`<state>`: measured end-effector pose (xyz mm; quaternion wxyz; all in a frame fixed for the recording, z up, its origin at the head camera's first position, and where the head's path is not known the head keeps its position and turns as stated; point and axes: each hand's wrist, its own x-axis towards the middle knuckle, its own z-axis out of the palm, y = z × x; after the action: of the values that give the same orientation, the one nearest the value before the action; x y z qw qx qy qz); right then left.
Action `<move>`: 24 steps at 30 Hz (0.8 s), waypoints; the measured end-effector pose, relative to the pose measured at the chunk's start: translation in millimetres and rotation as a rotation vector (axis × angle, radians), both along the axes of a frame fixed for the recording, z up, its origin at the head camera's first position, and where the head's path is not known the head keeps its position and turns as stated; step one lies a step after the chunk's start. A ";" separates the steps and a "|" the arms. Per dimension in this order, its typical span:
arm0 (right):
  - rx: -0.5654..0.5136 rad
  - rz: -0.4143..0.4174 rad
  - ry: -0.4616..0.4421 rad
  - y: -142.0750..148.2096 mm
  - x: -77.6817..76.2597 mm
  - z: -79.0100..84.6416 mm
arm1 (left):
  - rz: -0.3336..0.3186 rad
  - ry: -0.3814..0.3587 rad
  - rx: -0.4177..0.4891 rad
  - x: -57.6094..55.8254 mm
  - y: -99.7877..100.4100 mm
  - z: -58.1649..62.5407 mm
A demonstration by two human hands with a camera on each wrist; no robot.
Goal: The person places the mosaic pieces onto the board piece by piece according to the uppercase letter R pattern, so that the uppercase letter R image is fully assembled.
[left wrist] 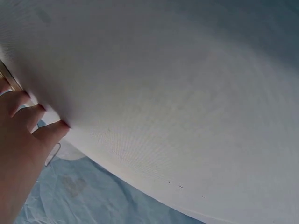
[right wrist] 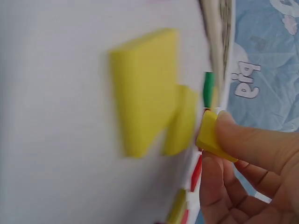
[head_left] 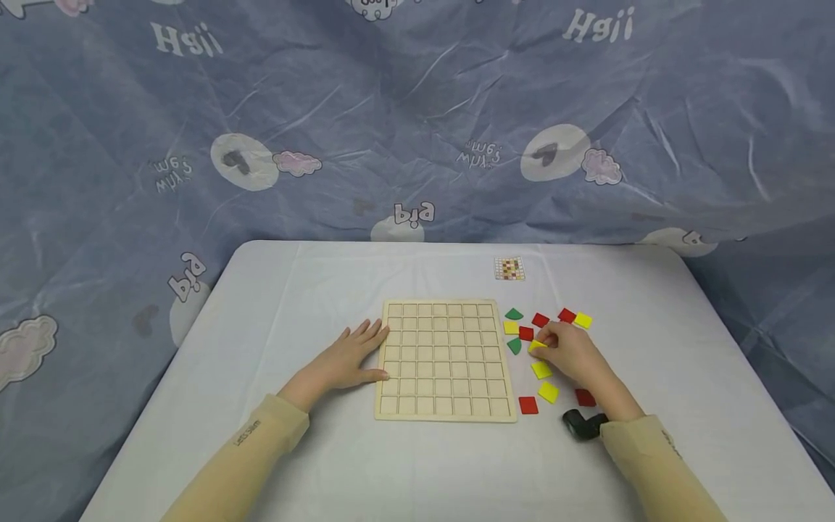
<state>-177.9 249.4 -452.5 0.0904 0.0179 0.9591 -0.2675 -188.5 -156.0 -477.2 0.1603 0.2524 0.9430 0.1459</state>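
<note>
A wooden grid board with shallow square cells lies flat on the table. Straight, spread fingers of my left hand touch its left edge. To the board's right, my right hand pinches a yellow square tile between thumb and fingers, above the loose tiles. Close by lie two more yellow tiles, a red tile and a green quarter-circle tile. In the left wrist view my left hand shows at the left, with only a sliver of the board's edge.
Behind the board lies a small card printed with a coloured grid. A black bent object sits beside my right sleeve, partly covered by it. Other red tiles are scattered right of the board. A patterned blue curtain hangs behind the table.
</note>
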 end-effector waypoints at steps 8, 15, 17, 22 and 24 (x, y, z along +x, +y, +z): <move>-0.112 0.040 0.100 -29.0 -15.6 16.1 | 0.004 0.002 0.009 1.8 0.7 5.3; -0.249 0.093 0.126 -79.5 -33.1 11.8 | 0.007 -0.020 0.016 1.4 0.7 5.6; -0.273 0.104 0.117 -93.9 -37.2 8.8 | 0.005 -0.025 0.017 1.9 0.3 4.6; -0.309 0.144 0.109 -120.2 -48.5 1.0 | 0.003 -0.038 0.021 2.7 0.2 3.5; -0.317 0.155 0.110 -127.3 -52.6 -1.0 | 0.000 -0.042 0.025 2.4 0.6 3.4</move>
<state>-230.5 122.1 -453.4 0.0598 -0.0851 0.9070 -0.4080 -186.1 -155.4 -473.8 0.1769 0.2512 0.9376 0.1627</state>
